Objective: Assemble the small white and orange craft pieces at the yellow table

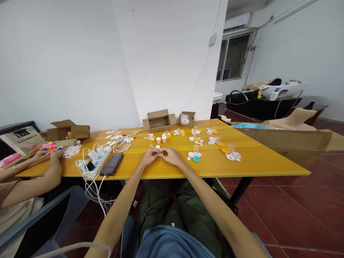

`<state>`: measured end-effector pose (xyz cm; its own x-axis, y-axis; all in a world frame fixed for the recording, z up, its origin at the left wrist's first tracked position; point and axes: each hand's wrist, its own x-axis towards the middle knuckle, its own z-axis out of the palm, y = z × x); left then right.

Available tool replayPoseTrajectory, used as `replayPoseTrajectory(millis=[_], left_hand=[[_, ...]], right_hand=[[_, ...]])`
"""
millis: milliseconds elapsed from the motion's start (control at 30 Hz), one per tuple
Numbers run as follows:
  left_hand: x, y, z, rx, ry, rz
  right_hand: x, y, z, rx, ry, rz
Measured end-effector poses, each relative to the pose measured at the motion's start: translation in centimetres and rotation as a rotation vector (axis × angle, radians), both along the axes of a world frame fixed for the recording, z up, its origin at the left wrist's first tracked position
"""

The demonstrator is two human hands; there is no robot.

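My left hand [150, 157] and my right hand [172, 157] meet over the near part of the table, fingers closed in a pinch. Between their fingertips is a small white and orange piece [161, 154], mostly covered by the fingers. Just beyond my hands stand small cups with white tops and orange bands [158, 140], and a white round part [157, 147] lies closer. To the right are little groups of white discs [191, 154], with a teal ring [196, 159], an orange ring [225, 151] and clear cups [232, 146] among them.
On the yellow table [258, 163], a power strip [92, 168], white cables [125, 143] and a blurred dark device [111, 165] lie to the left. Open cardboard boxes [158, 123] stand by the wall. At far left, another person's hands [55, 154] handle colourful balls [51, 146].
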<state>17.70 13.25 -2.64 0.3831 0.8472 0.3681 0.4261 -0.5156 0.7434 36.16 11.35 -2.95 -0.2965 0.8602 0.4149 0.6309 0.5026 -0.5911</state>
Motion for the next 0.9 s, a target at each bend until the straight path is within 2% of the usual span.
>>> replayPoseTrajectory(millis=[900], left_hand=[[0.15,0.06,-0.35,0.026,-0.029,0.008]], right_hand=[[0.10,-0.09,-0.04,0.032,-0.023,0.077]])
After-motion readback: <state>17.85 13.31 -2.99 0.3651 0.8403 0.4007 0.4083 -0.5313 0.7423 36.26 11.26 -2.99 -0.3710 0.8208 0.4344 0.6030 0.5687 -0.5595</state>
